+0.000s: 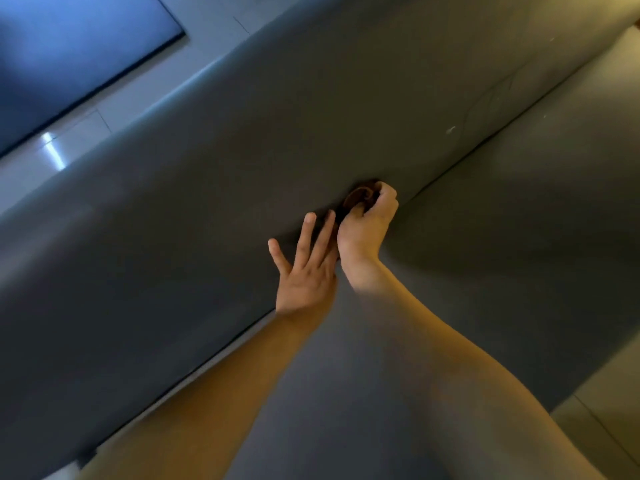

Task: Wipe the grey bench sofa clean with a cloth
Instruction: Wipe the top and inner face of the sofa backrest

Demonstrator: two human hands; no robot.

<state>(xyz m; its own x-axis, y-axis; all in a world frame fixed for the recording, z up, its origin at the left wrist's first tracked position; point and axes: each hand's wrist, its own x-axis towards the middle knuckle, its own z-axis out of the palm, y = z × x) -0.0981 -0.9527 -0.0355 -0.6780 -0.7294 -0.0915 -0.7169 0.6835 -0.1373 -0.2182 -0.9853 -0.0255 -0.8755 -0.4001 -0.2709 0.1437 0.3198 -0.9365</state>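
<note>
The grey bench sofa (242, 140) fills most of the tilted head view, its backrest above a dark seam and its seat (519, 237) below. My right hand (367, 230) grips a small dark brown cloth (358, 197) bunched against the seam between backrest and seat. Beside it my left hand (306, 265) presses flat on the backrest, fingers straight and spread. Most of the cloth is hidden under my right fingers.
A pale wall (114, 98) runs behind the sofa at the upper left, with a dark blue panel (69, 57) set in it. Light floor tiles (606, 410) show at the lower right beyond the seat's edge. A small white speck (451, 129) marks the backrest.
</note>
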